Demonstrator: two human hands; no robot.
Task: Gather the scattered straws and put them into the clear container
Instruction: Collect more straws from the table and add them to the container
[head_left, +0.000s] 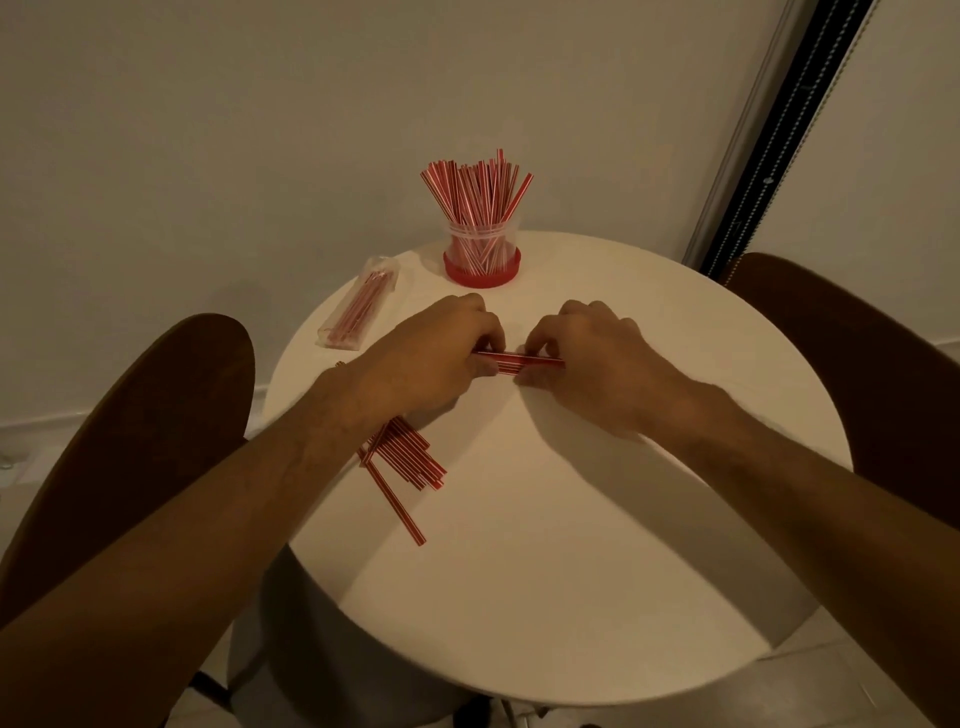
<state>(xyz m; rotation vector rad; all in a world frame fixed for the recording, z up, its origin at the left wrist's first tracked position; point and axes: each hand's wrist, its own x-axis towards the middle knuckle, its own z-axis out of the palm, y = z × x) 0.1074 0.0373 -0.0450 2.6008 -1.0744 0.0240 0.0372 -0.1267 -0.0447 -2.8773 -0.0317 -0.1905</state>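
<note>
A small bundle of red-and-white striped straws (511, 361) lies level just above the round white table (597, 545), pinched at both ends. My left hand (431, 353) grips its left end and my right hand (582, 358) grips its right end. A loose pile of the same straws (410, 462) rests on the table under my left forearm, one straw sticking out toward me. The clear container (480, 249), on a red base at the table's far edge, stands upright and holds several straws fanned out above its rim.
A clear plastic packet of straws (358, 306) lies at the table's far left edge. Dark brown chair backs stand to the left (130, 441) and the right (857, 364) of the table. A wall is close behind.
</note>
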